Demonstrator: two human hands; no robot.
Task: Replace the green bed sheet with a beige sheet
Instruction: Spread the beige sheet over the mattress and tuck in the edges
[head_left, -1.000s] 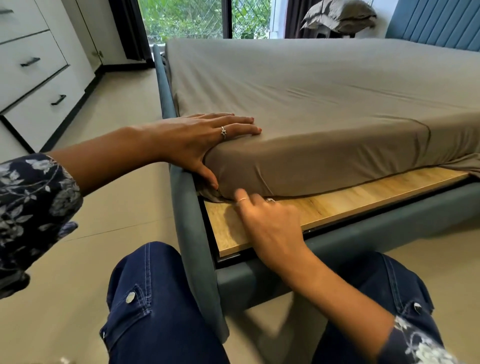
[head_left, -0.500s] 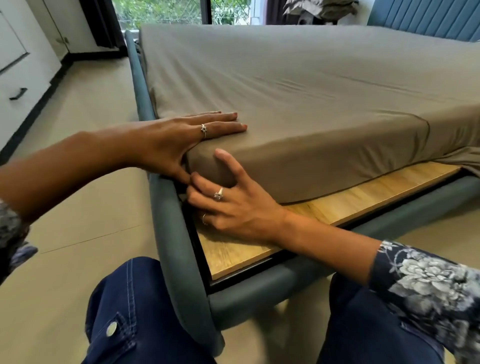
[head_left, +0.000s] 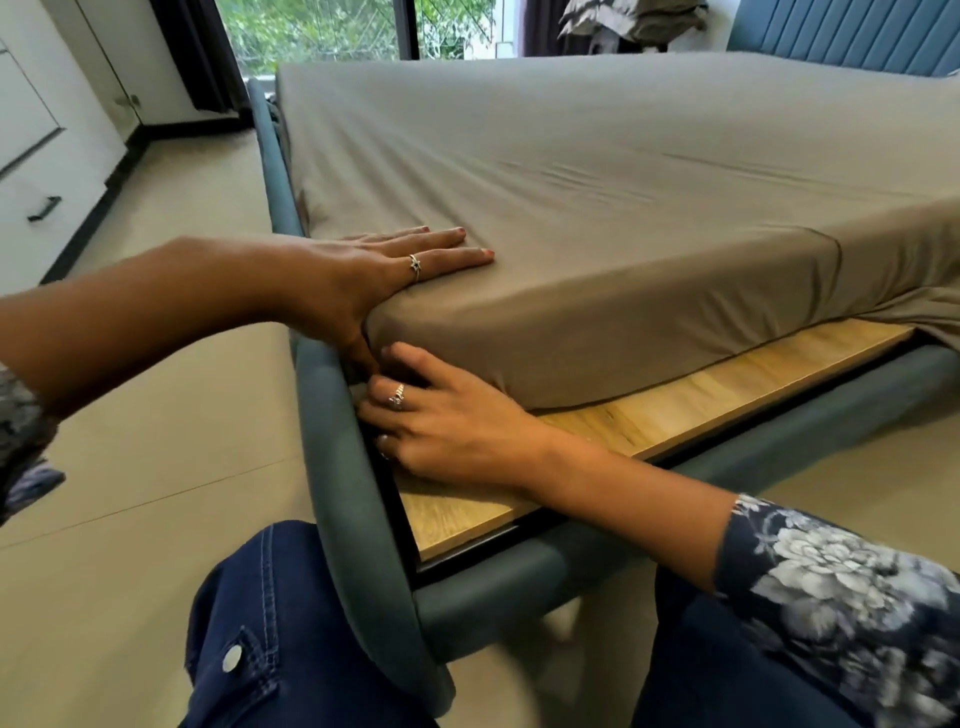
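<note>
A grey-beige sheet (head_left: 623, 182) is stretched over the mattress, with its near corner (head_left: 426, 322) wrapped tight. My left hand (head_left: 363, 275) lies flat on top of that corner, fingers straight, thumb down the corner's side. My right hand (head_left: 447, 421) rests low at the corner's base. Its thumb lies against the sheet's side, and its straight fingers push into the gap between mattress and the teal bed frame (head_left: 343, 493). The fingertips are partly hidden there. No green sheet is visible on the bed.
A wooden base board (head_left: 701, 395) shows under the raised mattress edge. At the far right the sheet hangs loose (head_left: 930, 312). A pile of folded bedding (head_left: 634, 21) sits beyond the bed, beside the blue headboard (head_left: 857, 31). White drawers (head_left: 31, 171) stand left across the tiled floor (head_left: 156, 415).
My right hand moved left from the board under the mattress edge to the corner, and its fingers now reach into the gap by the frame. My left hand stayed flat on top.
</note>
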